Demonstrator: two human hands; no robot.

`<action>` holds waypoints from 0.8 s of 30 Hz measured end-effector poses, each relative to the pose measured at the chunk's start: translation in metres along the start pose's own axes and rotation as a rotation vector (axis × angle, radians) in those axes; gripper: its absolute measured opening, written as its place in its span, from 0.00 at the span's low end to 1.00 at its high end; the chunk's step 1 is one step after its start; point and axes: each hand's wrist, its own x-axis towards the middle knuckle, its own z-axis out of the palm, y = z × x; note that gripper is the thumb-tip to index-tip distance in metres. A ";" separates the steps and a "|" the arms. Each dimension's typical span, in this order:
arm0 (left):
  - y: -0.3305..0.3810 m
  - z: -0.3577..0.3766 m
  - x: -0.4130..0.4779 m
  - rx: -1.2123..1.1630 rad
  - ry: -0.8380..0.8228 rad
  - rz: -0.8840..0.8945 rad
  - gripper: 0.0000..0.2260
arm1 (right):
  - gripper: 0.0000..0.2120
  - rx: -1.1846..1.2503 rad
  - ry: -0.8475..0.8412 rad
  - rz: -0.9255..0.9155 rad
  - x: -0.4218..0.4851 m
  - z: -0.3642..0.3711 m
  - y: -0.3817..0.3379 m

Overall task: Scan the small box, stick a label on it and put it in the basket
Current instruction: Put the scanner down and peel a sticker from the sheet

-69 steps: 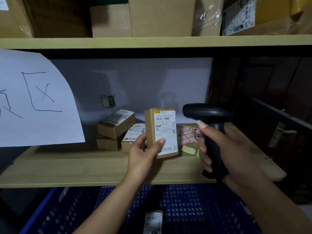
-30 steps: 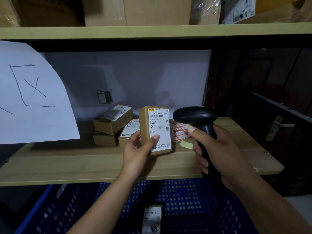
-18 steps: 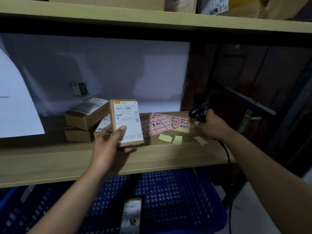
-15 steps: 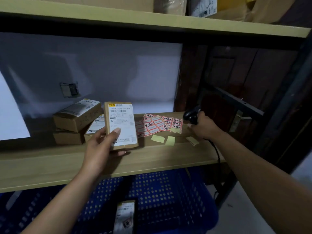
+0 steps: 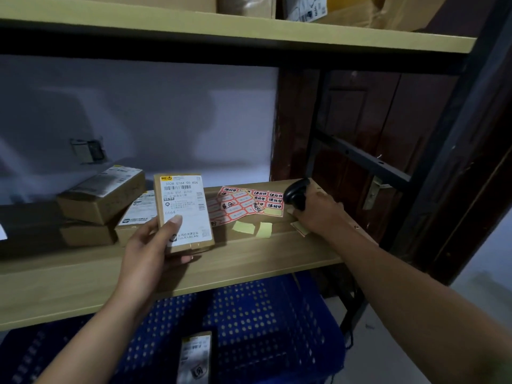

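Note:
My left hand [image 5: 151,250] holds a small brown box [image 5: 184,212] upright above the wooden shelf [image 5: 249,259], its white shipping label facing me. My right hand [image 5: 318,214] is stretched to the shelf's far right end, wrapped around the black barcode scanner [image 5: 296,194], which rests low on the shelf. A sheet of red-bordered labels [image 5: 246,202] lies flat between the two hands. Below the shelf is the blue perforated basket [image 5: 263,322] with one labelled box [image 5: 195,358] lying inside.
Three more brown boxes [image 5: 102,194] are stacked on the shelf left of the held box. Small yellow paper scraps [image 5: 252,228] lie near the label sheet. A dark metal rack post and a wooden door stand at the right. An upper shelf [image 5: 249,29] carries cartons.
My right hand has carried the scanner away from the box, rightward and down to the shelf's far end. The left hand keeps the box upright. The view has swung right.

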 end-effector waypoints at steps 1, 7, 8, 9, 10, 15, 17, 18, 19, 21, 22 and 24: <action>0.002 -0.001 0.000 -0.004 0.010 0.001 0.13 | 0.38 0.011 0.009 0.001 0.000 0.000 0.000; 0.008 -0.008 -0.005 -0.031 0.079 0.041 0.12 | 0.35 -0.051 0.295 -0.062 -0.007 -0.006 -0.010; 0.008 -0.009 -0.005 -0.034 0.087 0.046 0.12 | 0.29 -0.043 0.397 -0.160 -0.006 -0.008 -0.016; 0.008 -0.010 -0.006 -0.036 0.091 0.049 0.12 | 0.24 -0.004 0.439 -0.278 -0.004 -0.011 -0.024; 0.008 -0.011 -0.006 -0.037 0.094 0.050 0.12 | 0.19 0.053 0.388 -0.388 0.000 -0.014 -0.034; 0.002 -0.016 -0.012 -0.019 0.093 0.033 0.13 | 0.15 0.042 -0.065 -0.533 0.026 0.004 -0.083; 0.000 -0.018 -0.014 -0.003 0.090 0.033 0.14 | 0.15 -0.031 -0.149 -0.525 0.034 0.016 -0.086; -0.001 -0.018 -0.014 -0.008 0.087 0.033 0.14 | 0.13 -0.049 -0.175 -0.518 0.035 0.018 -0.087; -0.001 -0.019 -0.015 -0.011 0.083 0.031 0.15 | 0.11 -0.055 -0.185 -0.513 0.036 0.019 -0.087; 0.000 -0.018 -0.016 0.002 0.070 0.028 0.15 | 0.06 -0.053 -0.180 -0.515 0.036 0.019 -0.087; -0.001 -0.018 -0.016 0.012 0.066 0.031 0.15 | 0.05 -0.046 -0.179 -0.522 0.034 0.018 -0.087; -0.002 -0.016 -0.017 0.027 0.063 0.033 0.15 | 0.06 -0.010 -0.187 -0.544 0.030 0.015 -0.087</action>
